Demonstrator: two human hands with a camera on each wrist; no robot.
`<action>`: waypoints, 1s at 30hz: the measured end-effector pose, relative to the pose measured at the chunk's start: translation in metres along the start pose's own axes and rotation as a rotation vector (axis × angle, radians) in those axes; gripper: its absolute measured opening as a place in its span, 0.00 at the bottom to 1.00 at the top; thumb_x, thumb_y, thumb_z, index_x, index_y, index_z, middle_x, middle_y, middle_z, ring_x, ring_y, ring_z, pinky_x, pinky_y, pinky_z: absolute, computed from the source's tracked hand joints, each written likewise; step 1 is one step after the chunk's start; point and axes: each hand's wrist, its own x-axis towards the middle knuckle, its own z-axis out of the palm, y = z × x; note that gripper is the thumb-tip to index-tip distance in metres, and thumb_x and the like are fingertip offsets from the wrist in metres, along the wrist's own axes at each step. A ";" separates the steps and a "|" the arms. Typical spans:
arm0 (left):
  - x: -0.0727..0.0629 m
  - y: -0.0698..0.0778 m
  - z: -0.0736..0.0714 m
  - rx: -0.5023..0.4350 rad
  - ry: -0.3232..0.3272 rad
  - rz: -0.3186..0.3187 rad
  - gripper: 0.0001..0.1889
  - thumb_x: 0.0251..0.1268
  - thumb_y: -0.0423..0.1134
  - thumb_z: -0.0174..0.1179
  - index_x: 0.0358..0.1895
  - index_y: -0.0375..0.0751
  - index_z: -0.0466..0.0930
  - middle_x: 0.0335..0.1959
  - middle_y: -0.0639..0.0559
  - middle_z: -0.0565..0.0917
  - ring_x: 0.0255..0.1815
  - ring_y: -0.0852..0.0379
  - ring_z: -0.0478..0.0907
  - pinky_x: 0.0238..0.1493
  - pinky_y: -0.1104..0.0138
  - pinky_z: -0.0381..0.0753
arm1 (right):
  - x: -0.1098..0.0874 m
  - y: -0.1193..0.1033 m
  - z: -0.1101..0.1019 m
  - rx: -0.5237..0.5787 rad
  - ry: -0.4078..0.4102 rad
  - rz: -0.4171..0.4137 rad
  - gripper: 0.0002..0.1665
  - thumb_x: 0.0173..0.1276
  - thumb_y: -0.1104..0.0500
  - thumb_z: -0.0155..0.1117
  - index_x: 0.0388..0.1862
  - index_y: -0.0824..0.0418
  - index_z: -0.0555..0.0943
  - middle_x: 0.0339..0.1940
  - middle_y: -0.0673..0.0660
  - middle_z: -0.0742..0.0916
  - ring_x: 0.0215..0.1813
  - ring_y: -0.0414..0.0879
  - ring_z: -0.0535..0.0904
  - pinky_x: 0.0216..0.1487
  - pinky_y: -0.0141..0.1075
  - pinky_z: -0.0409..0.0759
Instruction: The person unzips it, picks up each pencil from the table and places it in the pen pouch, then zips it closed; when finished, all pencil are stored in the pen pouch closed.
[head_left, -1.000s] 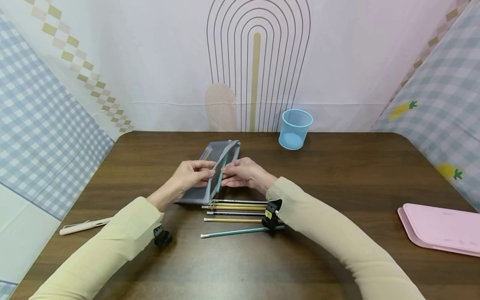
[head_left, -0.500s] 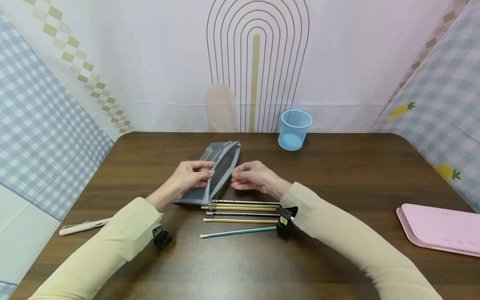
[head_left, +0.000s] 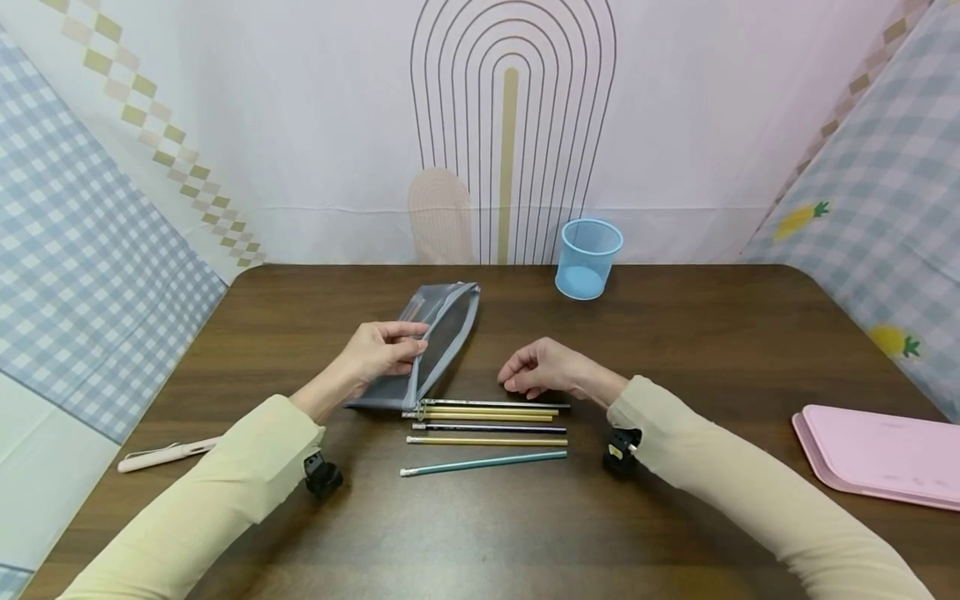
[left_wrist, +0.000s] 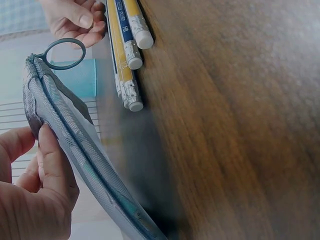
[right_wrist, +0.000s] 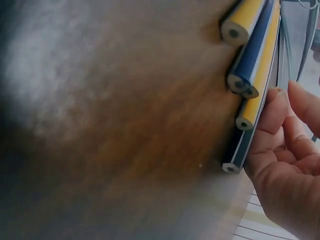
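Observation:
My left hand (head_left: 375, 350) pinches the upper edge of a grey mesh pencil case (head_left: 388, 393), holding its zipped mouth apart. In the left wrist view a ring pull (left_wrist: 65, 66) hangs at the near end of the zip. My right hand (head_left: 555, 368) is just behind the row of pencils, its fingers loosely bent and holding nothing. Nearest to it lies a dark pencil (head_left: 517, 405), beside yellow pencils (head_left: 495, 417). Closer to me lie a dark blue pencil (head_left: 495, 429), another yellow pencil (head_left: 495, 442) and a teal pencil (head_left: 487, 463). Several unsharpened ends show in the right wrist view.
A light blue mesh cup (head_left: 588, 260) stands at the table's back edge. On the right lies a pink flat case (head_left: 885, 454). A white pen (head_left: 168, 453) is at the left, partly behind my left sleeve. Patterned cloths hang around the table (head_left: 480, 542).
My right hand has let go of a teal pencil inside the pencil case and moved right and toward me, to the pencil row. My left hand has stayed on the case.

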 end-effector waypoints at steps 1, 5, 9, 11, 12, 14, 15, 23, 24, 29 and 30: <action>0.000 0.000 0.000 0.000 0.000 0.002 0.22 0.62 0.32 0.59 0.60 0.30 0.73 0.43 0.44 0.83 0.29 0.68 0.78 0.33 0.72 0.81 | 0.000 0.000 0.000 -0.026 -0.007 -0.011 0.11 0.62 0.68 0.64 0.43 0.71 0.82 0.30 0.50 0.85 0.32 0.39 0.77 0.33 0.32 0.80; 0.000 0.000 -0.001 0.005 0.002 0.011 0.22 0.63 0.32 0.58 0.60 0.29 0.72 0.44 0.44 0.82 0.30 0.68 0.77 0.34 0.73 0.81 | 0.000 0.001 0.002 -0.095 -0.030 -0.056 0.10 0.60 0.69 0.65 0.41 0.70 0.83 0.29 0.50 0.85 0.29 0.37 0.76 0.29 0.30 0.77; -0.001 -0.001 -0.001 0.003 0.001 0.013 0.22 0.63 0.32 0.59 0.60 0.28 0.72 0.41 0.48 0.83 0.31 0.69 0.77 0.33 0.73 0.80 | 0.000 0.002 0.003 -0.145 -0.059 -0.085 0.08 0.59 0.70 0.65 0.39 0.70 0.83 0.28 0.51 0.85 0.27 0.38 0.73 0.27 0.30 0.75; -0.001 -0.001 -0.002 0.000 0.001 0.012 0.22 0.62 0.32 0.59 0.60 0.28 0.72 0.38 0.52 0.82 0.30 0.68 0.77 0.33 0.73 0.80 | 0.000 0.002 0.003 -0.175 -0.070 -0.101 0.07 0.59 0.70 0.65 0.38 0.70 0.83 0.27 0.51 0.85 0.26 0.38 0.73 0.27 0.30 0.75; -0.001 -0.002 -0.002 -0.001 0.002 0.011 0.22 0.62 0.32 0.59 0.60 0.28 0.72 0.37 0.53 0.82 0.30 0.68 0.77 0.33 0.73 0.80 | 0.000 0.002 0.004 -0.186 -0.073 -0.108 0.06 0.59 0.70 0.64 0.37 0.69 0.83 0.27 0.52 0.85 0.26 0.38 0.74 0.27 0.30 0.75; -0.001 -0.002 -0.002 0.001 0.001 0.011 0.22 0.62 0.32 0.59 0.60 0.28 0.72 0.36 0.54 0.82 0.30 0.68 0.77 0.33 0.73 0.80 | 0.000 0.004 0.004 -0.204 -0.079 -0.131 0.06 0.59 0.71 0.63 0.36 0.69 0.83 0.27 0.52 0.85 0.26 0.38 0.74 0.27 0.30 0.75; -0.001 -0.001 -0.002 0.003 0.001 0.009 0.23 0.63 0.32 0.59 0.60 0.28 0.72 0.37 0.52 0.82 0.30 0.68 0.77 0.33 0.73 0.80 | 0.000 0.005 0.003 -0.213 -0.084 -0.145 0.06 0.59 0.72 0.63 0.35 0.69 0.83 0.27 0.52 0.85 0.26 0.38 0.73 0.27 0.30 0.75; -0.002 0.001 -0.003 0.021 0.010 0.005 0.22 0.63 0.32 0.58 0.60 0.30 0.72 0.43 0.45 0.82 0.30 0.68 0.77 0.33 0.73 0.80 | -0.002 0.004 0.000 -0.362 -0.105 -0.268 0.01 0.57 0.70 0.67 0.30 0.67 0.82 0.23 0.50 0.82 0.25 0.37 0.70 0.26 0.27 0.71; -0.002 0.001 -0.003 0.019 0.011 0.006 0.22 0.63 0.32 0.58 0.60 0.30 0.72 0.42 0.45 0.82 0.30 0.68 0.77 0.33 0.73 0.80 | -0.002 0.003 -0.001 -0.394 -0.103 -0.280 0.01 0.57 0.69 0.67 0.29 0.66 0.82 0.23 0.50 0.81 0.25 0.37 0.70 0.27 0.27 0.72; -0.002 -0.001 -0.003 0.004 0.012 0.008 0.22 0.63 0.32 0.59 0.60 0.28 0.72 0.39 0.50 0.82 0.30 0.68 0.77 0.33 0.73 0.80 | -0.005 0.003 -0.004 -0.538 -0.082 -0.309 0.04 0.58 0.67 0.67 0.26 0.61 0.81 0.22 0.48 0.79 0.26 0.36 0.71 0.30 0.27 0.72; -0.003 -0.002 -0.003 0.003 0.013 0.006 0.22 0.63 0.32 0.59 0.60 0.28 0.72 0.39 0.50 0.82 0.31 0.68 0.76 0.33 0.74 0.80 | -0.006 0.003 -0.005 -0.567 -0.077 -0.317 0.05 0.58 0.67 0.67 0.25 0.60 0.81 0.22 0.47 0.79 0.26 0.36 0.71 0.30 0.27 0.72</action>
